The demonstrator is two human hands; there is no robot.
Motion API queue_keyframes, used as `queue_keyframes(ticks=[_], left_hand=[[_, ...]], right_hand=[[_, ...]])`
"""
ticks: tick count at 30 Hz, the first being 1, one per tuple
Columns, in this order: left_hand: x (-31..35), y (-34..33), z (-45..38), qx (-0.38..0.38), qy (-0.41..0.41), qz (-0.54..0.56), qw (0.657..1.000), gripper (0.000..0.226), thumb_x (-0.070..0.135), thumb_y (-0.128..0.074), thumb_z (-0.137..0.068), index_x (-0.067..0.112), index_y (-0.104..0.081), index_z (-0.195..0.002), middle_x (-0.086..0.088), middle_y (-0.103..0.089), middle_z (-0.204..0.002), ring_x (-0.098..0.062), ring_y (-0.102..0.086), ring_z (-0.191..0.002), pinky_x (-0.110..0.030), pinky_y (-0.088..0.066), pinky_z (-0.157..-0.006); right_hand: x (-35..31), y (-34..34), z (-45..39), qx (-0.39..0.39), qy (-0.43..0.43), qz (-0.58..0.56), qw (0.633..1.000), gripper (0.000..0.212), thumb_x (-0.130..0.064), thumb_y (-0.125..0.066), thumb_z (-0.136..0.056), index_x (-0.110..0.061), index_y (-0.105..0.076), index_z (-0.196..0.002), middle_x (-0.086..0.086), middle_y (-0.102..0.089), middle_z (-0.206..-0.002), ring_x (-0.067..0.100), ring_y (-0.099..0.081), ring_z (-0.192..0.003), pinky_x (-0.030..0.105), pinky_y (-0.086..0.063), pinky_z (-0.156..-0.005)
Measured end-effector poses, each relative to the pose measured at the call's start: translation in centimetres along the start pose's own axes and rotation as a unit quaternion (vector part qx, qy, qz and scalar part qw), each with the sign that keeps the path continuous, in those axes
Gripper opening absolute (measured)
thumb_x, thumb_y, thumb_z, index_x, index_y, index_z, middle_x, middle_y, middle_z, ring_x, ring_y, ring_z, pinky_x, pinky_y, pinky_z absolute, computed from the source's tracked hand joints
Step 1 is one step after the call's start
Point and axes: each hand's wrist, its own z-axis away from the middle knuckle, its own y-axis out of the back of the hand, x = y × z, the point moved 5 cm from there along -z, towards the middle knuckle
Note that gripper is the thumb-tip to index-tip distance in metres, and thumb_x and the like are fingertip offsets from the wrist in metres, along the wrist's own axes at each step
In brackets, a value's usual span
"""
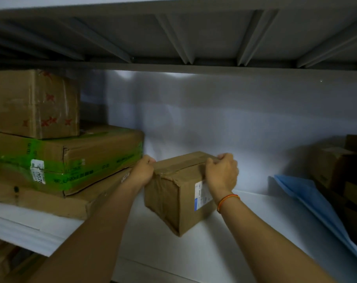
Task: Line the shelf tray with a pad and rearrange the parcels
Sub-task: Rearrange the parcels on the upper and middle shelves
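A small brown cardboard parcel (173,199) with a white-and-blue label stands on the white pad (244,231) that covers the shelf tray. My left hand (143,171) grips the parcel's top left edge. My right hand (222,173) grips its top right edge, fingers curled over the top. The parcel sits corner-on towards me, in the middle of the shelf. A red-and-orange thread band circles my right wrist.
A stack of three parcels fills the left: a flat box (51,201) at the bottom, a green-taped box (71,160) on it, a box with red marks (32,103) on top. A blue sheet (308,199) and dark boxes (340,166) lie at the right. The upper shelf (183,37) hangs overhead.
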Motion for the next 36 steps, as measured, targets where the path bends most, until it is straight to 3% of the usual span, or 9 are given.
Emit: queue_keyframes(ticks=[3,7,12,16,22,27,30,32,36], left_hand=[[0.5,-0.7,0.3,-0.041,-0.009,0.021,0.999,0.018,0.017,-0.045,-0.094,0.01,-0.062,-0.092,-0.009,-0.061,-0.093,-0.023,-0.055,-0.087,-0.031,-0.041,-0.073],[1.1,-1.9,0.9,-0.063,0.002,0.071,0.996,0.023,0.014,-0.041,-0.096,0.017,-0.064,-0.091,-0.008,-0.066,-0.097,-0.022,-0.058,-0.09,-0.029,-0.047,-0.072],[1.8,-2.5,2.2,-0.008,0.024,0.113,0.993,0.042,0.029,-0.032,-0.103,0.018,-0.04,-0.143,-0.01,-0.039,-0.149,-0.028,-0.041,-0.133,-0.041,-0.034,-0.111],[1.3,-2.5,4.4,0.02,0.09,0.163,0.982,0.052,0.042,-0.022,-0.104,0.017,-0.029,-0.149,-0.006,-0.03,-0.155,-0.028,-0.033,-0.14,-0.043,-0.026,-0.114],[-0.2,-2.5,8.7,0.03,0.191,0.258,0.947,0.069,0.064,-0.02,-0.095,0.019,-0.054,-0.134,-0.013,-0.059,-0.134,-0.032,-0.051,-0.127,-0.051,-0.034,-0.112],[-0.6,-2.0,13.0,0.12,0.182,0.301,0.928,0.066,0.059,-0.02,-0.097,0.014,-0.057,-0.129,-0.012,-0.062,-0.126,-0.03,-0.057,-0.116,-0.039,-0.038,-0.095],[-0.4,-3.2,15.8,0.097,0.184,0.306,0.929,0.064,0.06,-0.02,-0.097,0.015,-0.064,-0.11,-0.01,-0.068,-0.103,-0.026,-0.064,-0.093,-0.036,-0.046,-0.088],[0.2,-4.0,17.4,0.082,0.174,0.316,0.929,0.065,0.062,-0.022,-0.096,0.019,-0.067,-0.112,-0.008,-0.071,-0.102,-0.025,-0.066,-0.096,-0.038,-0.05,-0.094],[0.2,-3.9,19.1,0.134,0.171,0.33,0.919,0.082,0.085,-0.025,-0.068,0.032,-0.059,-0.12,-0.004,-0.072,-0.104,-0.026,-0.069,-0.094,-0.047,-0.052,-0.094]], right_hand=[[2.4,2.0,-1.4,0.034,-0.076,0.042,0.996,0.046,-0.034,-0.053,-0.088,-0.015,-0.047,-0.13,0.014,-0.048,-0.133,0.035,-0.042,-0.122,0.049,-0.039,-0.097],[5.6,4.8,-3.3,-0.005,-0.15,0.027,0.988,0.061,-0.043,-0.046,-0.09,-0.013,-0.037,-0.142,0.016,-0.045,-0.141,0.038,-0.042,-0.127,0.051,-0.038,-0.104],[7.4,7.2,-4.0,-0.048,-0.17,-0.04,0.983,0.04,-0.043,-0.033,-0.091,-0.013,-0.057,-0.08,0.016,-0.064,-0.098,0.032,-0.059,-0.09,0.045,-0.051,-0.085],[7.6,8.3,-3.6,-0.037,-0.171,-0.053,0.983,0.039,-0.038,-0.031,-0.095,-0.017,-0.051,-0.069,0.01,-0.058,-0.082,0.028,-0.057,-0.082,0.043,-0.048,-0.079],[7.4,9.3,-1.8,-0.049,-0.191,-0.096,0.976,0.039,-0.034,-0.03,-0.097,-0.015,-0.054,-0.073,0.011,-0.058,-0.083,0.028,-0.055,-0.081,0.042,-0.045,-0.077],[7.9,9.4,1.7,-0.114,-0.176,-0.108,0.972,0.058,-0.048,-0.02,-0.096,-0.011,-0.064,-0.102,0.011,-0.065,-0.102,0.031,-0.059,-0.097,0.043,-0.046,-0.092],[8.6,9.1,4.2,-0.168,-0.182,-0.136,0.959,0.064,-0.06,-0.018,-0.094,-0.017,-0.062,-0.115,0.007,-0.064,-0.108,0.03,-0.058,-0.104,0.041,-0.043,-0.096],[8.5,9.2,5.3,-0.202,-0.165,-0.141,0.955,0.062,-0.061,-0.018,-0.094,-0.021,-0.058,-0.12,0.007,-0.065,-0.112,0.028,-0.059,-0.102,0.044,-0.044,-0.098],[7.6,11.0,6.7,-0.217,-0.12,-0.17,0.954,0.047,-0.056,-0.025,-0.097,-0.032,-0.048,-0.13,0.002,-0.058,-0.123,0.024,-0.054,-0.109,0.046,-0.042,-0.102]])
